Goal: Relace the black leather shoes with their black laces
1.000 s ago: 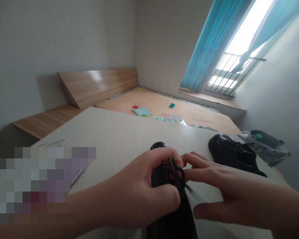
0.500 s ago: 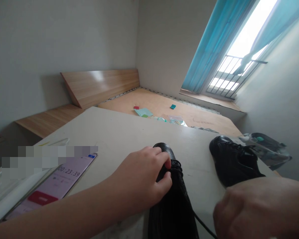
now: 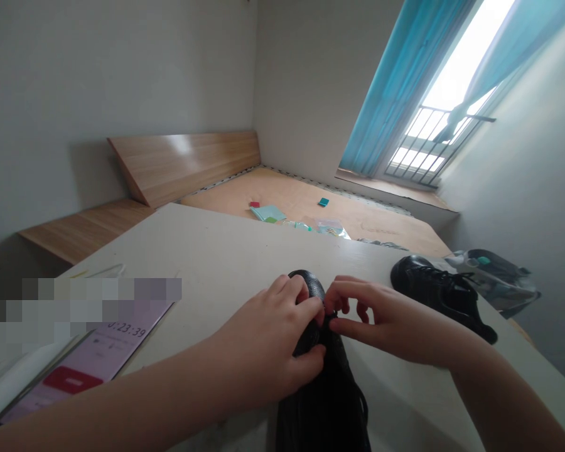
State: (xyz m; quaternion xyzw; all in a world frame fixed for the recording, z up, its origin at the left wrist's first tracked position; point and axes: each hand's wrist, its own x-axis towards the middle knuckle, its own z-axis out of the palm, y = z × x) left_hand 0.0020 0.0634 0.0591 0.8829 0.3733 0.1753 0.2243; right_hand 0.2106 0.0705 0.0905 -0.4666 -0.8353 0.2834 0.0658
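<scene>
A black lace-up shoe (image 3: 322,405) lies on the white table in front of me, its toe pointing away. My left hand (image 3: 282,336) is curled over the front of the shoe from the left, fingers bent around the toe and lace area. From the right, my right hand (image 3: 381,317) reaches in with thumb and forefinger pinched at the laces. What lies between those fingertips is mostly hidden, though a black shoelace (image 3: 364,405) loops down the shoe's right side. Farther right rests the matching black shoe (image 3: 437,289), its laces threaded and tied.
On the left of the white table (image 3: 230,245) lies a phone (image 3: 108,358) showing a timer, beside clear plastic. Beyond is a bed board (image 3: 287,185) with small packets on it. A bag-lined bin (image 3: 494,276) stands past the table's right edge. Blue curtains (image 3: 390,94) frame the window.
My right hand has come from the lower right, where it was drawing a lace out, up to the laces beside my left hand. The left hand stays on the shoe.
</scene>
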